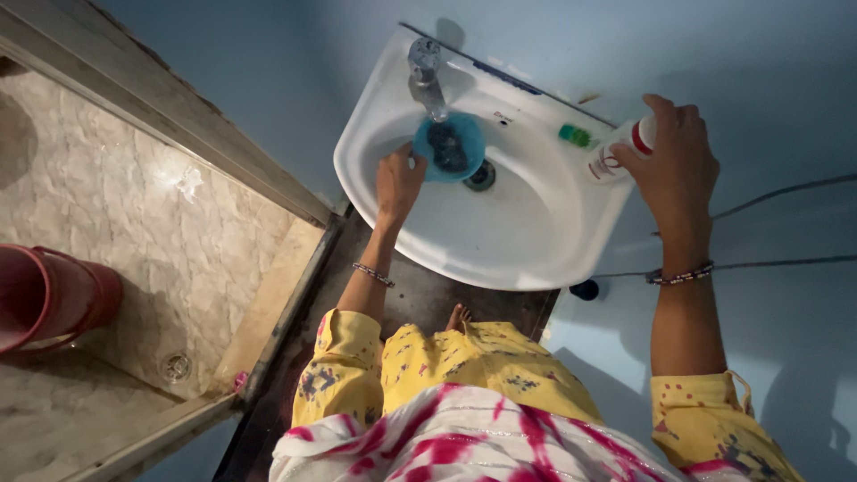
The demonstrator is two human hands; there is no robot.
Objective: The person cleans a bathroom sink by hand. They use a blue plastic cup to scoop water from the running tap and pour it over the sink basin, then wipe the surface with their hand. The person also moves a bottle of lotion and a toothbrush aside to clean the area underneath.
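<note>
Left hand (397, 178): closed on rim of blue bowl (449, 147), held in the white wash basin (500, 241) under the metal tap (427, 76) | Right hand (674, 165): gripping white bottle with red cap (620, 152) at basin's right rear edge | green object (575, 136), possibly soap, on rear ledge | red bucket (49, 299) on marble floor, well apart.

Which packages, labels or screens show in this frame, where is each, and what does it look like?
White bottle: on the sink's right ledge, held by the right hand; cylindrical, red band, reddish label marking.
Small green item: on the ledge beside the bottle; kind unclear.
No screens or signs.
</note>
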